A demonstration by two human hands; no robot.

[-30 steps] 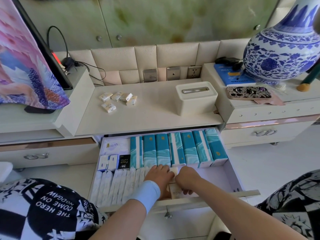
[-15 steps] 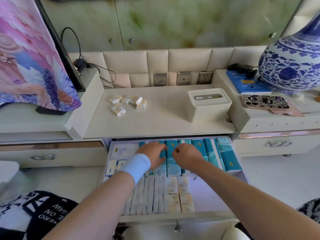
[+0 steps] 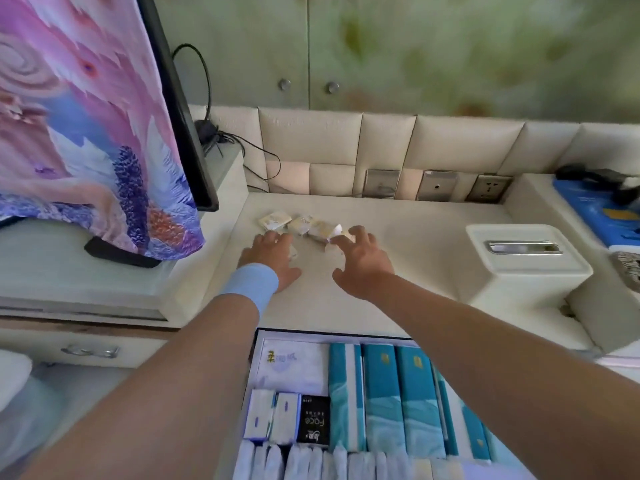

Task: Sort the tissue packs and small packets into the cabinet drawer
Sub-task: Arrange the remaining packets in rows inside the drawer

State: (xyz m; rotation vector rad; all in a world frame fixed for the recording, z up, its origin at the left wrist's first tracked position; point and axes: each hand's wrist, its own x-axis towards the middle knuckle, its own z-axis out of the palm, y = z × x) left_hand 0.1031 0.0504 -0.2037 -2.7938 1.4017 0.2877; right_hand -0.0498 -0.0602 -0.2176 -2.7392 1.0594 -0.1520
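Reaching both arms forward over the pulled-out cabinet drawer to the desk. Laying the left hand palm-down, with fingers nearly straight, over the near-left end of a cluster of small packets and partly covering one of them; gripping nothing. Wearing a light blue wristband on the left wrist. Spreading the right hand at the right end of the same cluster, with fingers fanned and slightly bent and a fingertip touching a packet; unclenched, enclosing nothing.

Keeping the small packets close together on the desk, toward its back left, well apart from the drawer. Showing, inside the drawer, teal tissue packs standing on edge side by side; left of them a flat white pack, with two small white packs and a black packet just in front of it; along the near edge a blurred row of white sachets.

Showing also a white tissue box at the right of the desk, wall sockets set in the cream padded panels behind, and green marbled cabinet doors above. Displaying at left a dark-framed screen, draped in pink and purple cloth, on a raised ledge; at far right a blue book on another ledge.
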